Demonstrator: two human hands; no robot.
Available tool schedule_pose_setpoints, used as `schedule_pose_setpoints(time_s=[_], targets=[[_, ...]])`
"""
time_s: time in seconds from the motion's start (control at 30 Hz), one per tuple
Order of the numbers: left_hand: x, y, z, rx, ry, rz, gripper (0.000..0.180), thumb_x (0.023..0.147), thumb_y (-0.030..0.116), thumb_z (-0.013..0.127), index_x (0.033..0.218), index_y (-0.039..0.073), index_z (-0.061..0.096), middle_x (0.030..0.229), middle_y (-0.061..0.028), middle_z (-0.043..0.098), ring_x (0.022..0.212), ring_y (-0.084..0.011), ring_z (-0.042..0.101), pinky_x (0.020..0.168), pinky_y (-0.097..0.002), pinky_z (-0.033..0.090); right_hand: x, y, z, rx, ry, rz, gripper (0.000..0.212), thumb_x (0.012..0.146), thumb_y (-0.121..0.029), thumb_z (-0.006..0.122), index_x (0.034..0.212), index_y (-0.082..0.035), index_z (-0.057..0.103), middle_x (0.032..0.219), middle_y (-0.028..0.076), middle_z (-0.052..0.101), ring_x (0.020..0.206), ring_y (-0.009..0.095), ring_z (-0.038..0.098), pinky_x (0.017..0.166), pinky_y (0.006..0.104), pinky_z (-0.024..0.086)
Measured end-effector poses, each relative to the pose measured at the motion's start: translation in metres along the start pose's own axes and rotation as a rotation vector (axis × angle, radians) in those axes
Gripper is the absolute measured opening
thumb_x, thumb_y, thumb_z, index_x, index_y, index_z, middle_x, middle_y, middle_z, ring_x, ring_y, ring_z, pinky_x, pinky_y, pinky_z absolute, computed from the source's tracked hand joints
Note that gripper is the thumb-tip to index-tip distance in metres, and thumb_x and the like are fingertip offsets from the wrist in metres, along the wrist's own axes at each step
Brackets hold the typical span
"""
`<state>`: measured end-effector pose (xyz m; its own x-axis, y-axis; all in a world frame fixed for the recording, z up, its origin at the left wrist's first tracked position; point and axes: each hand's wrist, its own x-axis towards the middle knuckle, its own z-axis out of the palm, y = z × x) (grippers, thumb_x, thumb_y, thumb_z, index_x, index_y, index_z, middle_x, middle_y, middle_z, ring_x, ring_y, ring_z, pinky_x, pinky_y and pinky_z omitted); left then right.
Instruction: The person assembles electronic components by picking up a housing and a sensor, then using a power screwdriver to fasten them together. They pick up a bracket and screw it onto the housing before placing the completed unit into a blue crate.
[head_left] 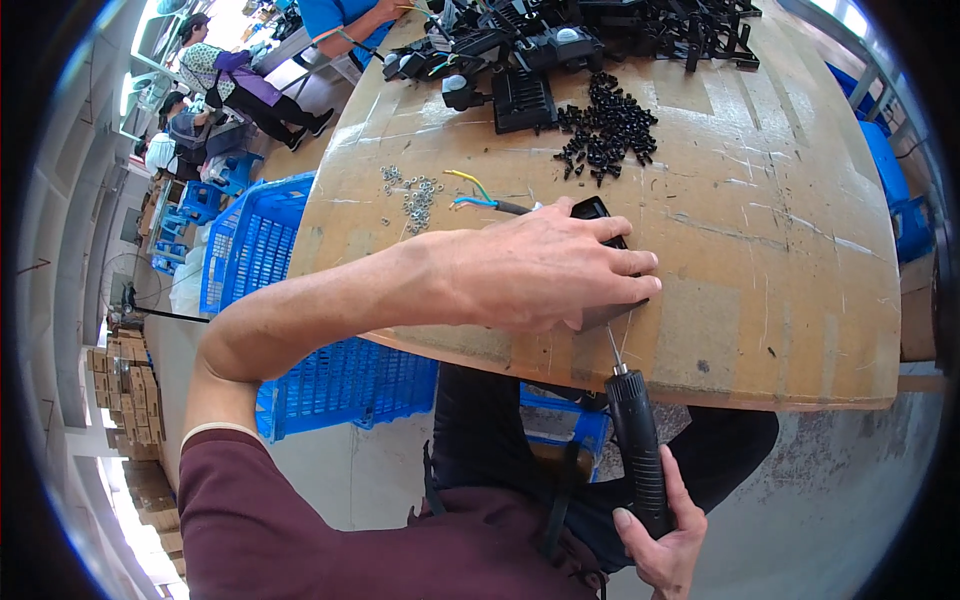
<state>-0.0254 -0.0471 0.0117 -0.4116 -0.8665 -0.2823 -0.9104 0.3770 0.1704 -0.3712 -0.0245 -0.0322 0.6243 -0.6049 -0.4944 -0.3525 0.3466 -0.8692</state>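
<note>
The right hand (668, 545) grips a black, ribbed, cylindrical screwdriver (638, 440). The left hand (545, 268), grip indeterminable, covers a black, angular part (590, 209) near the surface's (780, 290) near edge.

My left elbow (228, 345) is bent, the left forearm (330, 295) running forward and across to the right. The left hand (560, 265) is palm down, fingers slightly spread and pointing right; its thumb is mostly hidden. My right hand (672, 545) sits lower, at the bottom edge, index finger (676, 485) angled up, thumb (632, 530) opposing in a closed grip. Its remaining fingers are hidden.
</note>
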Motion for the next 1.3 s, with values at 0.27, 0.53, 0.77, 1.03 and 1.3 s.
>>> schedule_pose_setpoints(time_s=[0.27,0.53,0.77,1.03,1.3], targets=[[-0.002,0.003,0.011,0.044,0.096,0.005,0.079,0.085,0.026,0.082,0.155,0.013,0.049,0.16,-0.0069,0.05,0.144,-0.0318,0.047,0.101,-0.0535,0.053,0.001,0.033,0.004,-0.281,0.12,-0.293,0.085,0.076,-0.002,0.082,0.155,0.005,0.05,0.108,0.012,0.076,0.088,0.01,0.068,0.08,0.0224,0.053],[-0.003,-0.001,0.01,0.062,0.1,0.037,0.08,0.082,0.019,0.081,0.155,0.011,0.048,0.159,-0.0066,0.049,0.142,-0.032,0.047,0.1,-0.0541,0.053,0.006,0.011,-0.009,-0.2,-0.032,-0.215,0.074,0.09,-0.005,0.081,0.158,-0.004,0.051,0.135,0.013,0.069,0.118,0.017,0.064,0.102,0.0315,0.05],[-0.003,0.002,0.006,0.091,0.063,0.049,0.083,0.08,0.016,0.083,0.155,0.011,0.048,0.158,-0.0073,0.049,0.142,-0.0335,0.046,0.1,-0.0567,0.052,0.017,0.006,-0.02,-0.01,-0.087,-0.08,0.074,0.09,-0.009,0.082,0.158,-0.004,0.051,0.12,0.008,0.071,0.099,0.016,0.066,0.084,0.028,0.054],[0.006,0.0,0.001,0.071,0.001,0.052,0.083,0.081,0.013,0.083,0.157,0.011,0.047,0.161,-0.0057,0.046,0.144,-0.0334,0.044,0.105,-0.0604,0.049,0.036,-0.001,-0.04,0.53,-0.387,0.356,0.086,0.085,-0.016,0.078,0.158,0.003,0.037,0.076,0.018,0.063,0.039,0.015,0.047,0.034,0.028,0.037],[-0.001,0.004,-0.002,0.059,0.001,0.059,0.081,0.083,0.019,0.083,0.155,0.014,0.048,0.161,-0.0054,0.047,0.143,-0.0325,0.046,0.105,-0.0603,0.048,0.032,0.045,-0.036,0.983,-0.589,0.34,0.068,0.094,-0.021,0.072,0.153,-0.001,0.042,0.08,0.016,0.061,0.045,0.014,0.05,0.039,0.0246,0.037]])
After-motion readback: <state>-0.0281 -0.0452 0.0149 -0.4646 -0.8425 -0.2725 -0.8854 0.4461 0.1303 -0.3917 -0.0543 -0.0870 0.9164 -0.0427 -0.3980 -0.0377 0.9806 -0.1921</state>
